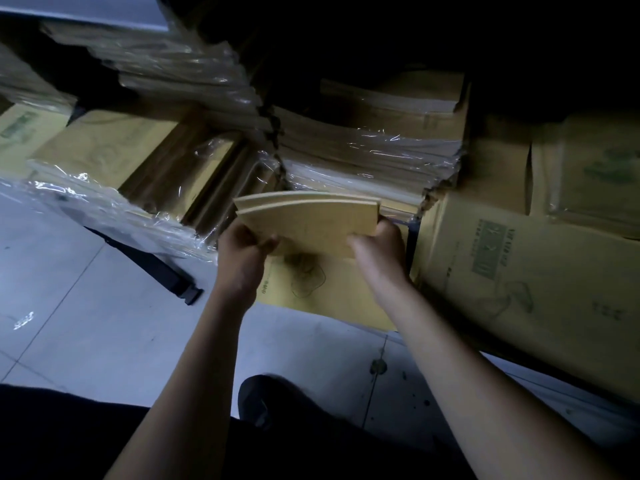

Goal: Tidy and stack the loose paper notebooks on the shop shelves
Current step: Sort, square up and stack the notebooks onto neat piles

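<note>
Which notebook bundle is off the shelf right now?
The thin, bowed bundle at centre: the left hand and right hand grip its two ends, and it has no film. The wrapped stacks behind it lie piled, untouched.

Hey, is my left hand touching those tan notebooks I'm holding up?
Touching: the head view shows the left hand pinching the lower left corner of the notebooks.
</note>
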### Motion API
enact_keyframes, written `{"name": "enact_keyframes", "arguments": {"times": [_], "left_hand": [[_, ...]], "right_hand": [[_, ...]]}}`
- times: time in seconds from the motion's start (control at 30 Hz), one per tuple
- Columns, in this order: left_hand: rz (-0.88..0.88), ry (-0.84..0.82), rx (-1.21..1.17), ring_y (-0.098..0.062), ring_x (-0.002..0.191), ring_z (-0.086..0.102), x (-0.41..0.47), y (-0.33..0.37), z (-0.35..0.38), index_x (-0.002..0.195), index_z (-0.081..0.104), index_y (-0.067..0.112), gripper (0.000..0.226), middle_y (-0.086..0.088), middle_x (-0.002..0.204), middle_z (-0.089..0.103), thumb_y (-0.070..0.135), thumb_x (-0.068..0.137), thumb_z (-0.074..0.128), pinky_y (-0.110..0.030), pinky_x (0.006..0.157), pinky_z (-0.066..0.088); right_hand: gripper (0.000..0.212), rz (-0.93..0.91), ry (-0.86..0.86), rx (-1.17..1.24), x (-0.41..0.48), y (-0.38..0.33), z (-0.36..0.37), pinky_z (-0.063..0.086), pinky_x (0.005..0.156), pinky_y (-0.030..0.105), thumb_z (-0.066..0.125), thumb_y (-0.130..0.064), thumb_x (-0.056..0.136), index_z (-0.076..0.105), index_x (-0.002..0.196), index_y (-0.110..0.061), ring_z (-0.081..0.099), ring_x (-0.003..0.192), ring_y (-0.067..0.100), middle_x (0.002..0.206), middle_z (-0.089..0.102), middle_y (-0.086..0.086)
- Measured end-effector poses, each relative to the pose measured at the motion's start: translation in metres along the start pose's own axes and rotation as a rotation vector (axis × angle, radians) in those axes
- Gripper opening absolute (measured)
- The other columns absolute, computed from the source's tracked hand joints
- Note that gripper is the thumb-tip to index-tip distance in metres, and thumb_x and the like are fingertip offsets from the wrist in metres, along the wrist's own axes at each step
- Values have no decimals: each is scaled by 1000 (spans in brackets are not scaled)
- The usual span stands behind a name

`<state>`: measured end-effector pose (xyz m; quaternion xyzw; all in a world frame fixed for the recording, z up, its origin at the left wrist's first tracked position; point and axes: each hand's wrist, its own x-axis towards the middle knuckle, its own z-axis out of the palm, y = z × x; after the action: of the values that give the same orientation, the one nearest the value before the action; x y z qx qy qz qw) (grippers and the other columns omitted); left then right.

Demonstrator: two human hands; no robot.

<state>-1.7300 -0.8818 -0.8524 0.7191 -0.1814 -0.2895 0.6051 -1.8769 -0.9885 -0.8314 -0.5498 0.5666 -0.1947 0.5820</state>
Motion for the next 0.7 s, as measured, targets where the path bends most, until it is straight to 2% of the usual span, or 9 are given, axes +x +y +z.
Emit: {"name": "enact_keyframes", "arguments": {"times": [0.07,0.13,0.23,0.3,0.37,0.43,0.5,0.6,0.7], "left_hand": [[-32,-23,11,-10,83,65,-5,-10,3,106,62,4,33,-6,94,68,-19,83,56,-30,80,51],[-52,-38,-1,-10,81,65,-9,-18,4,103,62,5,30,-3,90,69,-18,85,55,-29,80,51],[-19,11,50,-17,75,58,-10,-16,3,86,63,12,28,8,73,69,-15,87,55,-31,72,47],[119,19,197,-20,81,57,-6,0,3,82,61,14,28,3,76,65,-13,87,56,-31,72,47],[357,-82,431,-22,90,61,-2,31,8,94,64,15,25,-2,90,65,-8,87,58,-32,74,49],[575,-147,653,-20,98,61,-3,71,20,107,65,12,24,-1,104,65,-3,89,59,-30,79,47],[745,-162,763,-21,101,61,-12,108,40,111,63,7,23,-6,109,66,0,89,59,-31,82,47],[900,-119,760,-30,107,58,-28,131,74,113,60,7,27,-12,114,62,9,86,61,-37,85,47],[835,-134,456,-23,122,48,-44,123,110,141,38,14,66,-7,136,44,14,82,67,-36,98,44]], "right_hand": [[14,73,-2,-9,-2,10,0,39,58,26,61,-10,82,53,93,-16,54,74,18,82,57,-2],[39,100,6,13,-2,15,-1,37,58,23,62,-8,81,55,119,-15,54,77,17,94,61,2],[43,-64,16,19,-7,11,-5,39,51,15,58,3,75,59,107,-25,54,65,6,95,64,-2],[53,-289,65,-110,-14,2,-9,38,63,5,60,6,72,53,114,-26,58,85,5,112,62,-7],[67,-588,163,-385,-19,-7,-16,36,96,17,67,1,73,43,130,-25,50,116,13,128,55,-4],[72,-779,244,-642,-26,-18,-26,27,114,44,70,-6,75,37,136,-26,47,123,17,129,54,-3],[57,-797,238,-658,-35,-27,-42,36,106,48,63,-7,84,38,132,-24,59,105,22,112,63,0],[31,-711,229,-422,-45,-29,-73,51,69,39,50,-9,94,41,122,-20,62,83,28,98,64,6],[34,-530,180,-121,-47,-31,-119,51,86,43,56,-14,92,47,124,-19,60,101,22,114,62,5]]}}
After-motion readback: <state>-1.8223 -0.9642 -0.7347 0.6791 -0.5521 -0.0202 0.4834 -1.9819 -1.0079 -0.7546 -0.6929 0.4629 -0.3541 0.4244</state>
